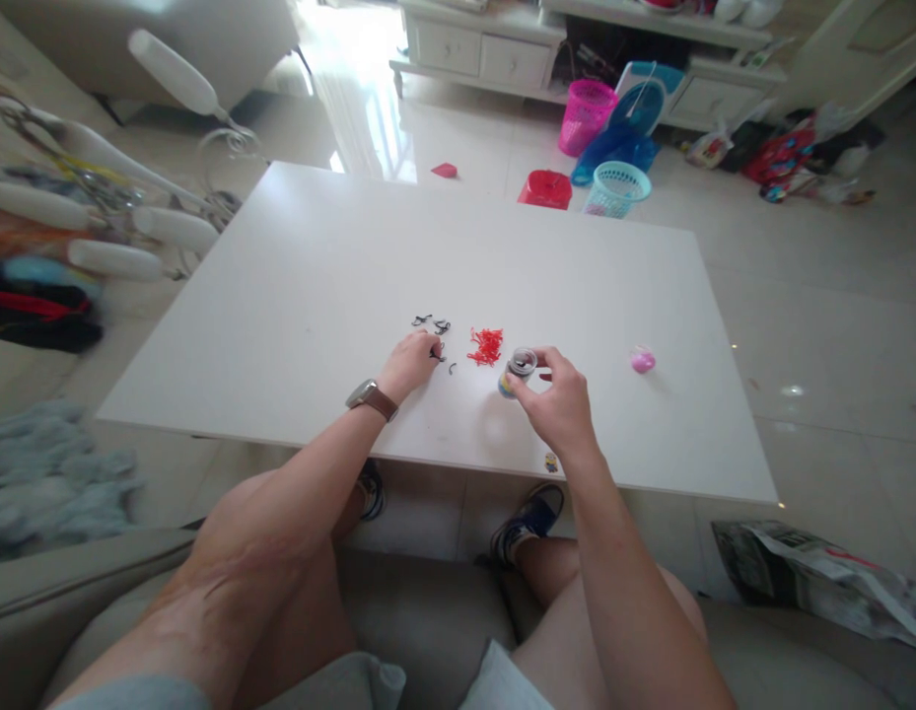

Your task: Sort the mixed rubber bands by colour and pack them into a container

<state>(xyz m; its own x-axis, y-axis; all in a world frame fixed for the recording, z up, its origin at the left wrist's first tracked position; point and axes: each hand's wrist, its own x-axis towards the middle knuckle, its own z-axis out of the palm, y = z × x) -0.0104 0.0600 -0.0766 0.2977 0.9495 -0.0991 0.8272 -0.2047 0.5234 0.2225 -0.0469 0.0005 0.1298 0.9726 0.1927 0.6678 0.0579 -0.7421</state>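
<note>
My left hand (411, 363), with a watch (372, 396) on the wrist, is at the table with its fingers pinched on small black pieces. More small black pieces (441, 326) lie loose just beyond and beside it. To the right is a heap of small red pieces (488, 346). My right hand (561, 394) is wrapped round a small clear jar (520, 371), held upright with its mouth uncovered and something dark inside. A pink round object (642, 362), perhaps the jar's lid, sits farther right on the table.
The white table (354, 247) spans the middle. A small yellow sticker (550, 462) is near its front edge. Beyond the far edge stand a red container (544, 189), a light blue basket (618, 187) and a pink basket (587, 116). A white fan-like stand (176, 74) is at the left.
</note>
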